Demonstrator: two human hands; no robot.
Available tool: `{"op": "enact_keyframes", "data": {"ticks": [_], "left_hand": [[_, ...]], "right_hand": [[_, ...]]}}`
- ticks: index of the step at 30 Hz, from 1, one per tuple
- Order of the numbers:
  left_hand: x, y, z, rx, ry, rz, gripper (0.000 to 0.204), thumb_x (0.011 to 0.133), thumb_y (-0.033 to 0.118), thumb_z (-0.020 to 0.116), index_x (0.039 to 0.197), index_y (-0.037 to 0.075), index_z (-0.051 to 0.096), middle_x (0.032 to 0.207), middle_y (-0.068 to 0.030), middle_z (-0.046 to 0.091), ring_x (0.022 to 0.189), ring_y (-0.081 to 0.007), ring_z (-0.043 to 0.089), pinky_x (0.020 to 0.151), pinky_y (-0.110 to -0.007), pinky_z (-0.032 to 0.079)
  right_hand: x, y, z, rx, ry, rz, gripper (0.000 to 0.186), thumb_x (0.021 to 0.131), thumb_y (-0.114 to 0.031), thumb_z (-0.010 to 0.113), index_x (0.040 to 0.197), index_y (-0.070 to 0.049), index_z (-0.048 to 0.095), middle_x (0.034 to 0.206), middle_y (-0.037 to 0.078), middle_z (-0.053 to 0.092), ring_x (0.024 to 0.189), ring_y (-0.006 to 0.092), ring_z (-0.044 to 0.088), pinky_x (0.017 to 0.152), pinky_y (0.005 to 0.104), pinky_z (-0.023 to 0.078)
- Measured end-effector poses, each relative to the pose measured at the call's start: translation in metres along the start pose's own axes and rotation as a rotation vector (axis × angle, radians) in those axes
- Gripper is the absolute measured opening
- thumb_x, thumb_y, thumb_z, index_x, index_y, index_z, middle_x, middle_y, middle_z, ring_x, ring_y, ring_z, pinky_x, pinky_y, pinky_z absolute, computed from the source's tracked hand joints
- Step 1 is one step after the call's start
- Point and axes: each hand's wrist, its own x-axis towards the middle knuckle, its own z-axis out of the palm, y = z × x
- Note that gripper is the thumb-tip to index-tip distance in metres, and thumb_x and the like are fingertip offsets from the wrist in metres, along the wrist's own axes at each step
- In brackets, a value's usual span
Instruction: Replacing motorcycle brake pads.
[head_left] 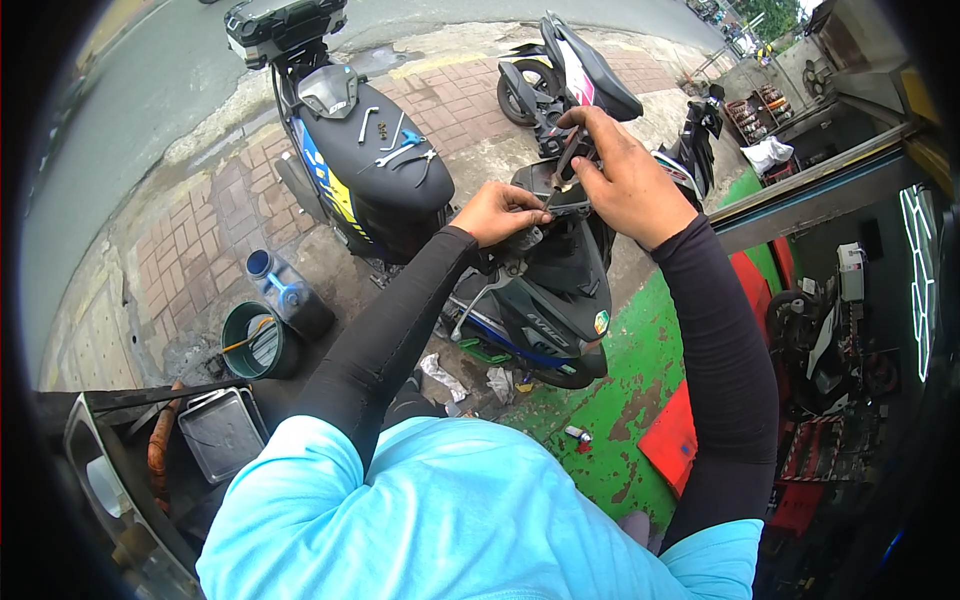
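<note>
In front of me stands a dark scooter [545,315], and both hands are above its handlebar area. My right hand [635,185] is closed around what looks like a screwdriver [564,172], its dark handle up and its thin shaft slanting down toward my left fingers. Thumb and fingers pinched, my left hand [495,213] is at the shaft's lower end; whatever small part it holds is hidden. Left of it, on the black seat [385,195] of another scooter, lie a wrench [368,123], a blue-handled tool [405,147] and small brass-coloured pieces [382,129].
A dark green bucket [232,340] and a grey jug [305,305] stand at the left, with a metal tray [222,440] nearer me. Beyond the hands is a white and pink motorcycle [590,75]. Red panels [668,445] lie on the worn green floor [600,470].
</note>
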Motion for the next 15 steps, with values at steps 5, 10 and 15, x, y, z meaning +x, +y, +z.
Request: {"op": "enact_keyframes", "data": {"ticks": [5,10,15], "left_hand": [[-0.007,0.008,-0.005,0.04,-0.063,-0.004,0.019,0.087,0.011,0.075,0.099,-0.004,0.075,0.091,-0.0065,0.076,0.085,-0.0085,0.068,0.079,-0.025,0.054],[-0.007,-0.001,-0.008,0.111,-0.112,0.058,0.013,0.086,0.007,0.073,0.091,-0.004,0.074,0.088,-0.0066,0.075,0.082,-0.0094,0.068,0.078,-0.025,0.054],[-0.007,-0.002,-0.008,0.093,-0.111,0.038,0.013,0.086,0.007,0.073,0.091,-0.004,0.074,0.086,-0.0066,0.074,0.081,-0.0096,0.067,0.078,-0.026,0.053]], "right_hand": [[-0.002,0.002,0.005,0.003,-0.015,0.075,0.036,0.091,-0.004,0.056,0.126,-0.002,0.047,0.121,0.025,0.059,0.115,0.0427,0.058,0.098,0.0457,0.048],[-0.004,0.003,0.015,0.017,-0.001,0.045,0.036,0.091,-0.003,0.056,0.126,-0.001,0.047,0.12,0.025,0.059,0.114,0.0427,0.059,0.097,0.0456,0.048],[-0.004,0.004,0.018,0.009,0.016,0.008,0.036,0.091,-0.003,0.057,0.125,-0.001,0.047,0.119,0.024,0.06,0.113,0.0417,0.059,0.096,0.0452,0.048]]}}
